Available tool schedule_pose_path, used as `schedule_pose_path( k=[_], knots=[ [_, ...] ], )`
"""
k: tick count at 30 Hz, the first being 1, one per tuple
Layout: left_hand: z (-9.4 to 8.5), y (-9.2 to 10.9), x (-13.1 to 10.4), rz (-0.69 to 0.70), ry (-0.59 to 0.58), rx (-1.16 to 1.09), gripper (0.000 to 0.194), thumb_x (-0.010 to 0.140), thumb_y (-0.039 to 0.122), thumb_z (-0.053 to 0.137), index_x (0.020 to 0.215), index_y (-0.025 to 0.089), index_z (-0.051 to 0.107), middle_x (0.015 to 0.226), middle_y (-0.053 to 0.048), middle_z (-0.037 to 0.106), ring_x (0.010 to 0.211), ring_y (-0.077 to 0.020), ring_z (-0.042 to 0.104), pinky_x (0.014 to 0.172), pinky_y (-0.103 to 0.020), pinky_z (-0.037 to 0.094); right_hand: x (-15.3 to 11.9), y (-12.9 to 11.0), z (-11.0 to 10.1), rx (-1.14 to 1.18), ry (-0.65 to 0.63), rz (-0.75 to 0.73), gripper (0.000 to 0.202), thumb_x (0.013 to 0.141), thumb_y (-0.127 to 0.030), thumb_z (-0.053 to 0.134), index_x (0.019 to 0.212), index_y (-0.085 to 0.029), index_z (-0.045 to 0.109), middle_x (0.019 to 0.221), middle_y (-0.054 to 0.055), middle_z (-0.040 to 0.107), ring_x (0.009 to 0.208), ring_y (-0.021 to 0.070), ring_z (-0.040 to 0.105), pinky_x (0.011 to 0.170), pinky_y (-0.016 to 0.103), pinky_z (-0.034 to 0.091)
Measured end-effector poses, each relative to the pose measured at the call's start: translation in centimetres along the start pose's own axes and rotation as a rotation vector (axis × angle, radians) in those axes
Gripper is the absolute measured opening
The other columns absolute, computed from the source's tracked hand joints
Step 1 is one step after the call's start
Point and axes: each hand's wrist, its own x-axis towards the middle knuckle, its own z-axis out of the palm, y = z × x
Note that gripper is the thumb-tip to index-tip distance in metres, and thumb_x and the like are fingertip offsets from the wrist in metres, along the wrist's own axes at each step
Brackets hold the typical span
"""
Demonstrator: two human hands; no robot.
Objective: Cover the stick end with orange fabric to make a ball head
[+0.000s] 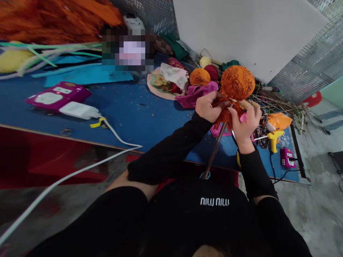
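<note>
An orange patterned cloth-covered ball tops a thin brown stick that slants down toward my body. Just under the ball the orange cloth is gathered in loose folds around the stick. My left hand pinches these folds from the left side. From the right, my right hand also grips the gathered cloth, thumb and fingers close together. A pale narrow band shows between the fingertips at the ball's neck; what it is I cannot make out.
On the blue table lie a purple cloth, a second orange ball and a yellow glue gun. A purple power strip with a white adapter trails a white cable over the front edge. Dry twigs lie at right.
</note>
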Motion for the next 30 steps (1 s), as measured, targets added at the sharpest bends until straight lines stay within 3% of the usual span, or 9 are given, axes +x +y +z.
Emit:
schedule_pose_path(
  k=[5,9,14,16,20,24,30],
  knots=[
    [0.0,0.0,0.2,0.064,0.003,0.045,0.012,0.083,0.029,0.073,0.085,0.017,0.075,0.08,-0.001,0.077,0.073,-0.0187,0.073,0.069,-0.028,0.057,0.6,0.6,0.5,-0.159,-0.005,-0.146,0.02,0.104,-0.036,0.06,0.097,-0.022,0.074,0.093,0.003,0.07,0.09,0.017,0.066,0.091,0.037,0.048],
    [-0.3,0.1,0.0,0.145,-0.003,0.151,0.018,0.09,0.033,0.066,0.089,0.017,0.075,0.081,-0.002,0.077,0.072,-0.0185,0.071,0.068,-0.029,0.057,0.6,0.6,0.4,-0.195,-0.034,-0.199,0.022,0.105,-0.036,0.058,0.1,-0.022,0.075,0.096,0.004,0.071,0.092,0.0166,0.066,0.095,0.037,0.047],
    [-0.5,-0.5,-0.9,0.528,0.192,0.386,0.038,0.092,0.056,0.068,0.112,0.024,0.071,0.107,-0.008,0.077,0.099,-0.0261,0.072,0.09,-0.042,0.059,0.5,0.9,0.8,-0.163,-0.056,-0.188,0.025,0.106,-0.033,0.053,0.099,-0.023,0.075,0.097,0.004,0.07,0.09,0.0166,0.065,0.094,0.038,0.046],
    [-0.6,-0.9,-0.8,0.628,0.16,0.485,0.035,0.094,0.057,0.066,0.107,0.026,0.072,0.107,-0.007,0.076,0.103,-0.0282,0.071,0.097,-0.047,0.056,0.6,1.0,1.0,-0.115,-0.051,-0.179,0.024,0.106,-0.032,0.053,0.097,-0.023,0.074,0.096,0.004,0.07,0.09,0.0164,0.065,0.092,0.037,0.047],
    [-0.4,-1.6,0.3,0.587,0.055,0.581,0.025,0.099,0.048,0.061,0.099,0.027,0.074,0.097,-0.005,0.075,0.097,-0.026,0.071,0.096,-0.045,0.054,0.7,1.2,1.1,0.013,-0.03,-0.107,0.024,0.106,-0.034,0.053,0.096,-0.022,0.072,0.095,0.003,0.069,0.092,0.016,0.066,0.088,0.035,0.049],
    [-0.3,-1.9,0.7,0.542,0.087,0.62,0.019,0.098,0.038,0.062,0.095,0.025,0.076,0.092,-0.004,0.075,0.089,-0.0231,0.07,0.087,-0.04,0.055,0.6,1.5,1.1,0.008,-0.086,-0.063,0.028,0.107,-0.041,0.052,0.096,-0.023,0.071,0.095,0.004,0.068,0.095,0.0175,0.066,0.088,0.036,0.05],
    [-0.4,-2.0,0.2,0.577,0.112,0.624,0.02,0.1,0.034,0.06,0.096,0.025,0.077,0.09,-0.005,0.076,0.086,-0.0216,0.071,0.082,-0.036,0.056,0.4,2.0,1.4,-0.171,-0.146,-0.164,0.03,0.108,-0.04,0.049,0.102,-0.022,0.073,0.1,0.006,0.071,0.096,0.0179,0.068,0.098,0.04,0.049]
  ],
)
